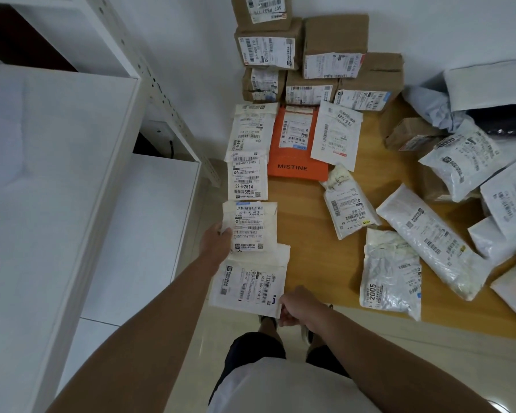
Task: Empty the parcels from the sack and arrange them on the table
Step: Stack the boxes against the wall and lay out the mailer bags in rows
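A wooden table [307,234] carries many labelled parcels. White envelopes lie in a column along its left edge. My left hand [216,242] pinches the left edge of one white envelope [251,226] in that column. Below it lies a larger white envelope [251,281] at the table's front left corner, and my right hand [295,307] grips its bottom right corner. An orange MISTINE parcel [298,144] lies in the second column. Brown boxes [310,55] are stacked at the back against the wall. No sack is clearly in view.
Loose white plastic mailers [423,234] lie jumbled across the table's right half, with a small brown box [408,135] among them. A white shelving unit [57,174] stands to the left of the table. My feet show on the tiled floor below the table's front edge.
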### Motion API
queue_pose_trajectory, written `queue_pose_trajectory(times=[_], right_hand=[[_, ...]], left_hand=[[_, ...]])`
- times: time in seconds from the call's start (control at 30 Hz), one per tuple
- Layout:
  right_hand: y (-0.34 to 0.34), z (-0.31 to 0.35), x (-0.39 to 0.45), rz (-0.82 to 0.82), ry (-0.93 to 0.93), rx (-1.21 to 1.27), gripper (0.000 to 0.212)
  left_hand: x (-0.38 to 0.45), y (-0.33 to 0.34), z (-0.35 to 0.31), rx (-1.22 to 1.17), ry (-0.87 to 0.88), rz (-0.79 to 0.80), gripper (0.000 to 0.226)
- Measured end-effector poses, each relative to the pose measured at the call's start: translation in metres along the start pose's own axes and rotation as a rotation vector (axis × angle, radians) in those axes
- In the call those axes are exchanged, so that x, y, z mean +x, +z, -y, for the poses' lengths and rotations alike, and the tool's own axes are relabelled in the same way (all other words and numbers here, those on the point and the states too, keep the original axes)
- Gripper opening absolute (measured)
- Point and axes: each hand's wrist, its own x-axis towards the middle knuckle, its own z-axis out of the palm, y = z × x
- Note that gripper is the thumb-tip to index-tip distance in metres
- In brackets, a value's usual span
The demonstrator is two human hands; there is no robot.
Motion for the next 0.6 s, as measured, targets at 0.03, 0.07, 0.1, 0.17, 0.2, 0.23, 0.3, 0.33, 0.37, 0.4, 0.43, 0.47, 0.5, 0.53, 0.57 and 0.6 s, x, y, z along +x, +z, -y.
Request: queue_pose_trajectory(times=[0.03,0.07,0.1,0.17,0.2,0.23,0.3,0.33,0.37,0.4,0.43,0.47,0.5,0.53,0.57,0.6], right_hand=[[0.0,0.001,0.0,-0.006,-0.002,0.001,0.031],[0.001,0.002,0.001,-0.015,-0.006,0.004,0.031],[0.001,0.004,0.0,-0.027,-0.008,0.007,0.031],[0.001,0.007,-0.001,-0.046,-0.015,0.01,0.03],[0.001,0.008,-0.001,-0.054,-0.02,0.013,0.03],[0.0,0.009,-0.002,-0.059,-0.025,0.014,0.029],[-0.001,0.009,-0.002,-0.073,-0.036,0.019,0.029],[-0.001,0.009,-0.001,-0.081,-0.042,0.015,0.029],[-0.002,0.01,-0.001,-0.088,-0.048,0.005,0.03],[-0.001,0.011,0.0,-0.093,-0.058,-0.008,0.03],[-0.001,0.012,0.0,-0.093,-0.066,-0.029,0.03],[-0.001,0.013,0.0,-0.094,-0.072,-0.053,0.03],[-0.001,0.013,-0.001,-0.102,-0.079,-0.091,0.029],[-0.001,0.014,-0.004,-0.126,-0.098,-0.153,0.029],[-0.003,0.014,-0.007,-0.163,-0.132,-0.242,0.029],[-0.004,0.014,-0.009,-0.209,-0.173,-0.34,0.033]], left_hand=[[0.0,0.0,-0.002,0.016,0.007,-0.002,0.02],[-0.001,0.0,-0.003,0.03,0.01,-0.004,0.023],[0.0,-0.001,-0.004,0.04,0.011,-0.008,0.026],[0.003,-0.001,-0.002,0.045,0.006,-0.026,0.032],[0.004,-0.001,-0.001,0.042,-0.006,-0.03,0.034],[0.005,-0.001,0.0,0.037,-0.013,-0.029,0.035],[0.002,0.0,-0.002,0.029,-0.008,-0.008,0.038],[0.001,0.0,-0.003,0.026,-0.007,-0.004,0.04],[0.001,0.0,-0.004,0.022,-0.002,-0.006,0.04],[0.002,-0.001,-0.004,0.018,-0.006,-0.012,0.041],[0.003,-0.002,-0.003,0.016,-0.008,-0.017,0.042],[0.004,-0.003,-0.003,0.022,-0.019,-0.023,0.041],[0.005,-0.004,-0.002,0.031,-0.027,-0.029,0.041],[0.005,-0.004,-0.002,0.036,-0.035,-0.036,0.042],[0.005,-0.003,-0.002,0.044,-0.038,-0.046,0.043],[0.004,-0.003,-0.003,0.048,-0.047,-0.061,0.044]])
